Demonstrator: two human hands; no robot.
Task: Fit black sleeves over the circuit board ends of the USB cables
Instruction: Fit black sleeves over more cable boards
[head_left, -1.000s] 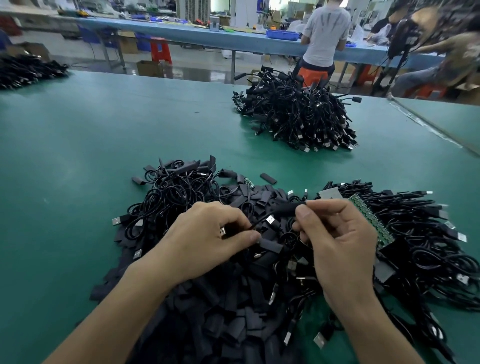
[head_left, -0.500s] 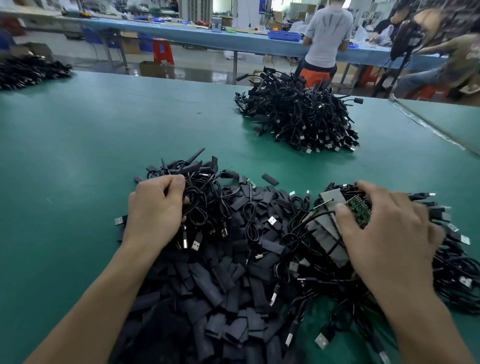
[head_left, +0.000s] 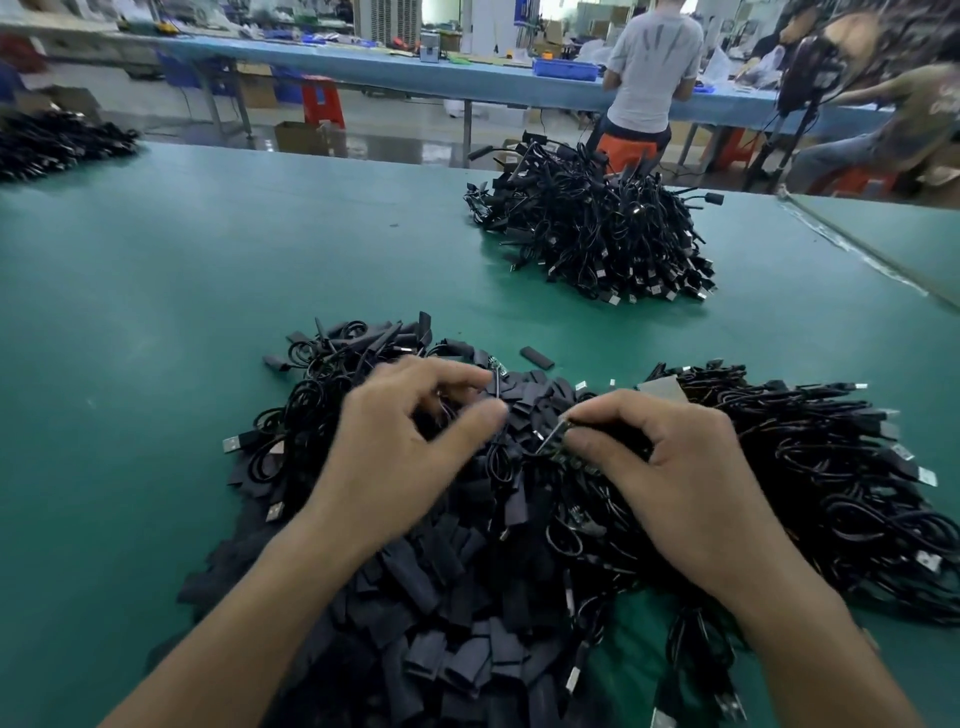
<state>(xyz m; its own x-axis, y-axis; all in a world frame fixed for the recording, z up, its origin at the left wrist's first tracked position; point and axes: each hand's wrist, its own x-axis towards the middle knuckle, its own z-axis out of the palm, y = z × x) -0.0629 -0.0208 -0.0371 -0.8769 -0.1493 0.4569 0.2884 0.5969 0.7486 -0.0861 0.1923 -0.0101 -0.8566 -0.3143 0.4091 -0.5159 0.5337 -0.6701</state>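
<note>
Pinching a USB cable's circuit board end (head_left: 557, 441) between thumb and forefinger, the right hand (head_left: 675, 467) lies knuckles-up over the cable heap (head_left: 831, 467). The left hand (head_left: 405, 447) hovers just beside it above the black sleeves (head_left: 441, 597) on the tabletop (head_left: 130, 364), fingers half-curled and blurred, so I cannot tell its grip.

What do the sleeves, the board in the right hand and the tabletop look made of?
The sleeves: matte black flattened tubing, probably soft plastic or rubber. The board: green with small metal parts, likely rigid laminate, though blurred. The tabletop: dull green, smooth mat, perhaps rubber.
</note>
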